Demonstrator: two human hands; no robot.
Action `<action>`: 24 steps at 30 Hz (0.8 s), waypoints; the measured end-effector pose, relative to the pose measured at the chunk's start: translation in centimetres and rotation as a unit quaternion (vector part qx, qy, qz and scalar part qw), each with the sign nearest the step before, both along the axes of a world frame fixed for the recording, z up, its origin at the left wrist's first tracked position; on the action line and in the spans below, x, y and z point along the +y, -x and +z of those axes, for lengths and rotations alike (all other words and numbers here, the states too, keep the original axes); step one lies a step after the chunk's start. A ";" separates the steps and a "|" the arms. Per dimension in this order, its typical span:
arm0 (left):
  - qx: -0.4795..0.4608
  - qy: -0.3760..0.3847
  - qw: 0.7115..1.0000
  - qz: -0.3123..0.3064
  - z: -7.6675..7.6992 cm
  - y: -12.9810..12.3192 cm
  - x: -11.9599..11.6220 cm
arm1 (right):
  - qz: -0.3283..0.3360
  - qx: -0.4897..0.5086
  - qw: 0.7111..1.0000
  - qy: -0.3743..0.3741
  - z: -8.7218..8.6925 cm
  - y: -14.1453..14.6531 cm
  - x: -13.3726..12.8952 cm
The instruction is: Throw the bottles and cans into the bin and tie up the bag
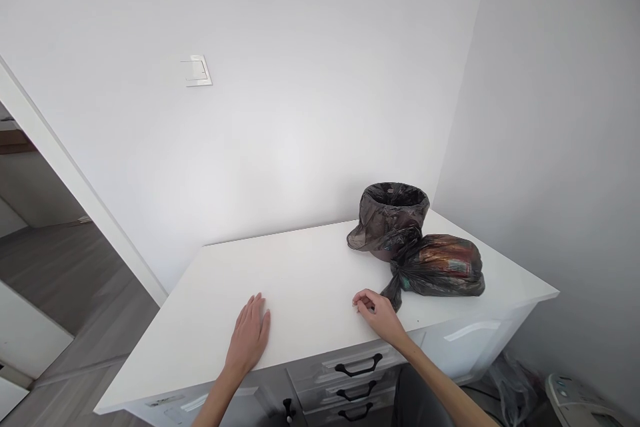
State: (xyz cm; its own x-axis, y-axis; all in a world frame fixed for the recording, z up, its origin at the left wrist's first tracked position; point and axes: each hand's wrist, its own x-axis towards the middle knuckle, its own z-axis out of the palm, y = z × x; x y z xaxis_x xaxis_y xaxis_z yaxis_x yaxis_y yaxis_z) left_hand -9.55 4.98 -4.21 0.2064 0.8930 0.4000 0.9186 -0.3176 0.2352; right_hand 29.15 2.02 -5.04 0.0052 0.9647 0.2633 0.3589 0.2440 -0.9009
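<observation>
My left hand [247, 333] lies flat on the white countertop [300, 287], fingers stretched forward and nothing in it. Farther right, my right hand [377, 312] rests near the front edge with its fingers loosely curled in; I see nothing held in them. Beside it is the twisted tail of a knotted black plastic bag [443, 267], which lies on its side. Through the thin plastic show orange-brown packaging and a barcode label. Behind that bag stands a small bin [384, 255] lined with a black bag [387, 217], folded over its rim and open at the top.
Drawers with black handles [359, 365] are below the counter's front edge. A light switch [199, 71] is on the wall, and a doorway opens at left. On the floor at lower right are a clear plastic bag [515, 387] and a pale device [580, 403].
</observation>
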 end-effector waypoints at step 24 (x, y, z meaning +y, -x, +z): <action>0.004 -0.010 1.000 -0.005 -0.4 0.2 0.2 | -0.245 -0.136 0.937 -0.209 9.9 -9.2 -1.6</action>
State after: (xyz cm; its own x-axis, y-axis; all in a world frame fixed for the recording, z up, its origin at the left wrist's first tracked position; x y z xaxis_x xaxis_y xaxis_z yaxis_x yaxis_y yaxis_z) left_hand -9.76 5.16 -4.65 0.2177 0.8831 0.4157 0.9172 -0.3307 0.2223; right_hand 38.38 0.38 4.83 0.2980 0.6763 0.6737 0.7221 0.3018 -0.6225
